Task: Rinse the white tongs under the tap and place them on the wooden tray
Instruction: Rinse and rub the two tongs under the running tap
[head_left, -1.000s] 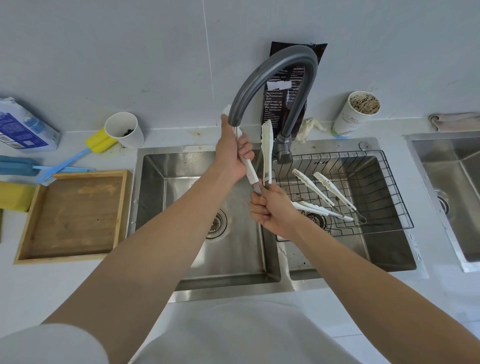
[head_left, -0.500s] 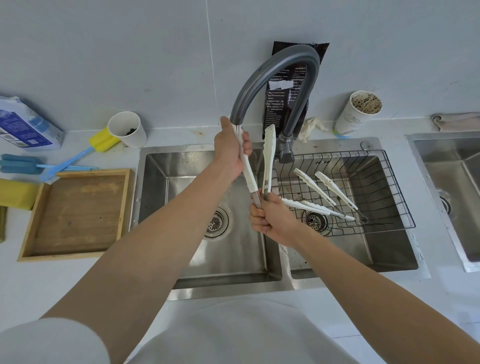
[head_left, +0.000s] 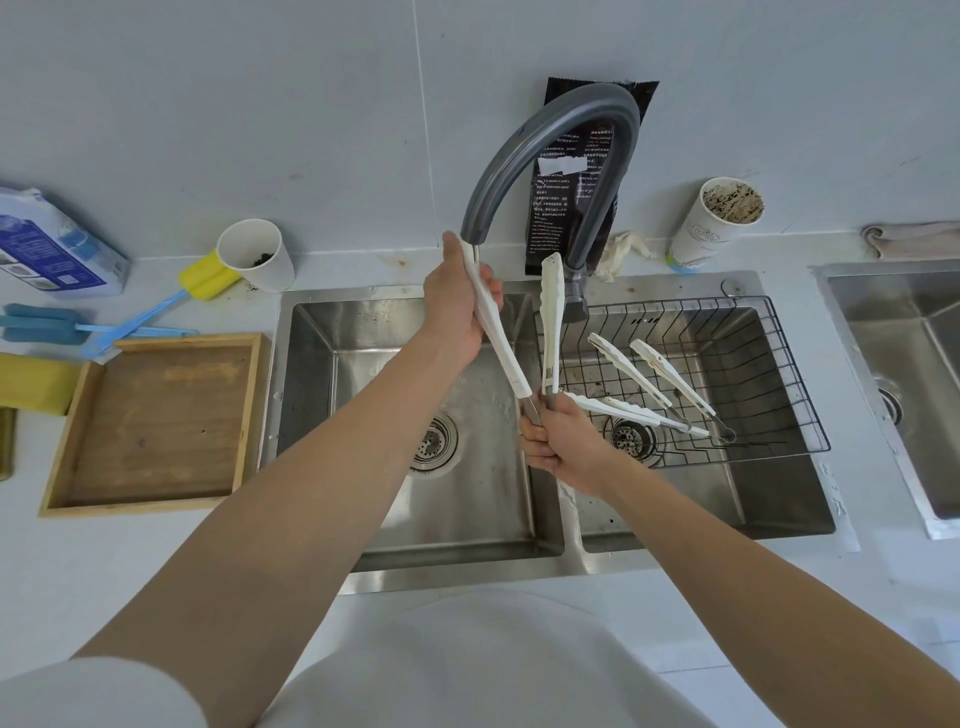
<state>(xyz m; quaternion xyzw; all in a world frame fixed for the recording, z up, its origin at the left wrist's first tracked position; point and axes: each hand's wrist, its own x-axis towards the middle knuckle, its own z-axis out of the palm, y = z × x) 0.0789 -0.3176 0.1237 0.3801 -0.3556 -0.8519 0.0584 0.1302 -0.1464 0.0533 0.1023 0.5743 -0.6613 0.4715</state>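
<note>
The white tongs (head_left: 550, 322) stand tips-up and spread apart under the grey tap (head_left: 545, 135) spout, above the sink (head_left: 467, 540); the right hand (head_left: 563, 452) grips their metal hinge end with curled fingers; the left hand (head_left: 457, 312) wraps around one white arm; the wooden tray (head_left: 150, 421) lies well apart on the left counter.

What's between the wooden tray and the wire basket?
In the head view, the left sink basin lies between the wooden tray and the wire basket; above it the left hand grips the white tongs.
</note>
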